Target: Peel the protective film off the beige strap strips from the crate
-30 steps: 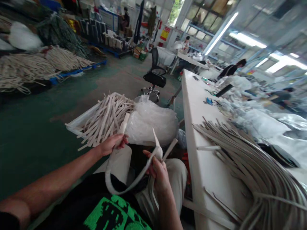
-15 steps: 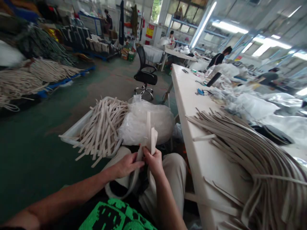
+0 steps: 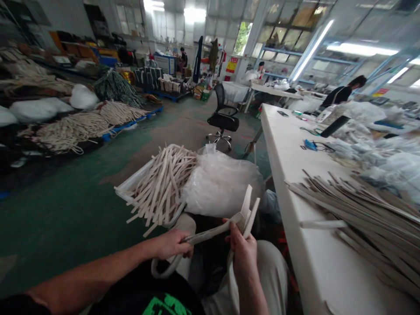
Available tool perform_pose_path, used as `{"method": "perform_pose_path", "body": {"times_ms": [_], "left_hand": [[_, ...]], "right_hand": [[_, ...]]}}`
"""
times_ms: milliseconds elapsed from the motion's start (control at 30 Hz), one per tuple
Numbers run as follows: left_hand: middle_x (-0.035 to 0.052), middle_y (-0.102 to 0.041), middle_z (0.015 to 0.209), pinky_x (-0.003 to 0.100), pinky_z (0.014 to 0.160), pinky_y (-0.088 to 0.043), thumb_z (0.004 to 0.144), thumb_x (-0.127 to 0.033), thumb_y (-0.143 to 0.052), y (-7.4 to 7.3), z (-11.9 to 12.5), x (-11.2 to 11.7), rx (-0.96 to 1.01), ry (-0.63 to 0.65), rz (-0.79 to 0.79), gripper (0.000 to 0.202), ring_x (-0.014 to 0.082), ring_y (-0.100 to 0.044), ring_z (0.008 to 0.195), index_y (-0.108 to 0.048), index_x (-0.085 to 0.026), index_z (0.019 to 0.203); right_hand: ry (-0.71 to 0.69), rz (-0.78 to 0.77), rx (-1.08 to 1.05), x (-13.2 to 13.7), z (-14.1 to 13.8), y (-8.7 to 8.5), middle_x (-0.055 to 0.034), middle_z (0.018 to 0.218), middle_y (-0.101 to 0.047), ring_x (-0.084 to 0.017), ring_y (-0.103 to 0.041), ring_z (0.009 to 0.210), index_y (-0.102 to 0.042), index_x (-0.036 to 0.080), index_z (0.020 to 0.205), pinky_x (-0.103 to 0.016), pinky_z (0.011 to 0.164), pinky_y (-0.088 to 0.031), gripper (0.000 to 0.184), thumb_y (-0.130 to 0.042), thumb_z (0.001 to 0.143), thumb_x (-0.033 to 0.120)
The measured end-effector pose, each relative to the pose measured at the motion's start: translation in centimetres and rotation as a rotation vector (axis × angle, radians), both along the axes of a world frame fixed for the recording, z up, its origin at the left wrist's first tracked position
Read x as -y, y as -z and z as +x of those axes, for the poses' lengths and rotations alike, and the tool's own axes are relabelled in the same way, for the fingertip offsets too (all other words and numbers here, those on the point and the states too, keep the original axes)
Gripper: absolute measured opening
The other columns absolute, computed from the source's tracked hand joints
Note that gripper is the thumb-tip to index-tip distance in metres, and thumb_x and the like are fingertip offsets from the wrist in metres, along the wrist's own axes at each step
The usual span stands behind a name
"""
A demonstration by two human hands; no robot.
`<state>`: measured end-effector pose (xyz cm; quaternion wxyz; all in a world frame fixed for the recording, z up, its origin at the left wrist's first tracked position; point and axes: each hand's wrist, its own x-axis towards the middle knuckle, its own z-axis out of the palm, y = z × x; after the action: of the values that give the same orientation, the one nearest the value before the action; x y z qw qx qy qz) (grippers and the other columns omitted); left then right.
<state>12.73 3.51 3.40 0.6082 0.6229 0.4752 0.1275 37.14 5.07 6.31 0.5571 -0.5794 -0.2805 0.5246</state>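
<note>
A beige fabric strap (image 3: pixel 210 234) stretches between my two hands above my lap. My left hand (image 3: pixel 173 244) is closed round one stretch of it, and a loop hangs beneath that hand. My right hand (image 3: pixel 243 250) pinches the strap where it is folded across itself, with two flat ends sticking up past the fingers. Part of the strap runs down behind my right wrist. Just beyond my hands are a pale tray (image 3: pixel 128 183) heaped with loose beige straps (image 3: pixel 164 179) and a stuffed clear plastic bag (image 3: pixel 223 183).
A white table (image 3: pixel 295 175) runs along my right, with a spread of long straps (image 3: pixel 367 223) and plastic bags on it. A black swivel chair (image 3: pixel 223 118) stands ahead. Strap bundles (image 3: pixel 78 127) lie on pallets at left. Other people work farther back.
My hands have moved apart: the left one has drawn a length of strap out to the left, pulling it taut from the right hand's pinch. The view has swung left.
</note>
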Motion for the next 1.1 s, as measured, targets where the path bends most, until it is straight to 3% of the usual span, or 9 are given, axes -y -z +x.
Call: {"method": "perform_pose_path", "body": {"times_ms": [167, 333, 400, 500, 633, 733, 867, 967, 1100], "left_hand": [[0.0034, -0.073, 0.077, 0.028, 0.076, -0.050, 0.066, -0.038, -0.082, 0.6, -5.3, 0.6, 0.356, -0.250, -0.309, 0.027, 0.0175, -0.065, 0.075, -0.072, -0.016, 0.078], [0.0011, -0.068, 0.072, 0.038, 0.085, -0.058, 0.077, -0.041, -0.084, -3.9, -11.0, 1.4, 0.871, -0.392, -0.135, 0.026, 0.0183, -0.068, 0.075, -0.075, -0.017, 0.080], [-0.0006, -0.066, 0.071, 0.034, 0.075, -0.060, 0.083, -0.037, -0.080, -6.9, -13.3, 0.8, 0.856, -0.444, 0.097, 0.018, 0.0147, -0.065, 0.065, -0.077, -0.019, 0.089], [-0.0049, -0.064, 0.070, 0.027, 0.063, -0.055, 0.086, -0.031, -0.076, -11.0, -16.2, -1.6, 0.692, -0.593, 0.401, 0.048, 0.0101, -0.059, 0.056, -0.065, -0.025, 0.133], [-0.0041, -0.067, 0.078, 0.021, 0.066, -0.045, 0.099, -0.020, -0.052, -12.6, -18.5, -8.3, 0.234, -0.749, 0.522, 0.058, 0.0061, -0.058, 0.059, -0.037, -0.014, 0.154], [-0.0014, -0.069, 0.088, 0.018, 0.071, -0.045, 0.101, -0.015, -0.046, -10.0, -18.8, -15.1, -0.043, -0.701, 0.466, 0.051, 0.0027, -0.056, 0.061, -0.036, -0.004, 0.150], [0.0116, -0.071, 0.116, 0.020, 0.082, -0.047, 0.105, -0.018, -0.040, -3.0, -17.1, -22.1, -0.543, -0.535, 0.385, 0.044, 0.0088, -0.062, 0.086, -0.039, 0.004, 0.144], [0.0181, -0.071, 0.118, 0.026, 0.089, -0.046, 0.093, -0.016, -0.063, 3.2, -14.4, -23.6, -0.783, -0.468, 0.337, 0.036, 0.0217, -0.064, 0.104, -0.059, 0.004, 0.122], [0.0150, -0.074, 0.110, 0.034, 0.094, -0.046, 0.071, -0.016, -0.084, 11.1, -9.7, -21.3, -0.837, -0.290, 0.271, 0.028, 0.0300, -0.063, 0.109, -0.072, -0.010, 0.095]], "right_hand": [[0.093, -0.057, -0.149, -0.7, 2.2, 0.9, 0.0106, 0.049, -0.032, -0.005, -0.026, 0.046, -0.081, 0.009, 0.097, -0.020, 0.046, -0.044, 0.059, -0.094, 0.059, 0.052], [0.075, -0.136, -0.097, -0.5, 2.0, 0.6, 0.0114, 0.050, -0.032, -0.006, -0.028, 0.047, -0.079, 0.010, 0.095, -0.021, 0.052, -0.050, 0.058, -0.092, 0.059, 0.052], [0.040, -0.142, -0.040, -0.4, 1.5, 0.3, 0.0113, 0.049, -0.033, -0.006, -0.028, 0.047, -0.079, 0.010, 0.094, -0.023, 0.055, -0.052, 0.054, -0.089, 0.063, 0.054], [-0.049, -0.120, -0.010, -0.5, 1.0, 0.1, 0.0095, 0.049, -0.039, -0.006, -0.026, 0.047, -0.079, 0.010, 0.097, -0.023, 0.055, -0.051, 0.050, -0.083, 0.071, 0.053], [-0.057, -0.111, 0.034, -0.8, 0.8, 0.6, 0.0007, 0.062, -0.063, -0.005, -0.029, 0.044, -0.078, 0.011, 0.085, -0.024, 0.050, -0.050, 0.043, -0.084, 0.069, 0.051], [-0.073, -0.120, 0.058, -1.0, 0.5, 1.0, -0.0066, 0.083, -0.074, -0.004, -0.032, 0.043, -0.076, 0.013, 0.083, -0.026, 0.048, -0.051, 0.041, -0.084, 0.068, 0.050], [-0.080, -0.156, 0.061, -1.2, 0.1, 1.2, -0.0080, 0.087, -0.077, -0.003, -0.033, 0.041, -0.076, 0.013, 0.084, -0.025, 0.046, -0.051, 0.041, -0.083, 0.069, 0.050], [-0.078, -0.185, 0.059, -1.3, 0.0, 1.2, -0.0078, 0.085, -0.077, -0.003, -0.033, 0.040, -0.075, 0.013, 0.083, -0.024, 0.045, -0.050, 0.039, -0.082, 0.070, 0.050], [-0.105, -0.198, 0.048, -1.3, -0.1, 1.2, -0.0093, 0.085, -0.078, -0.003, -0.033, 0.040, -0.074, 0.013, 0.085, -0.025, 0.044, -0.049, 0.041, -0.082, 0.071, 0.050]]}}
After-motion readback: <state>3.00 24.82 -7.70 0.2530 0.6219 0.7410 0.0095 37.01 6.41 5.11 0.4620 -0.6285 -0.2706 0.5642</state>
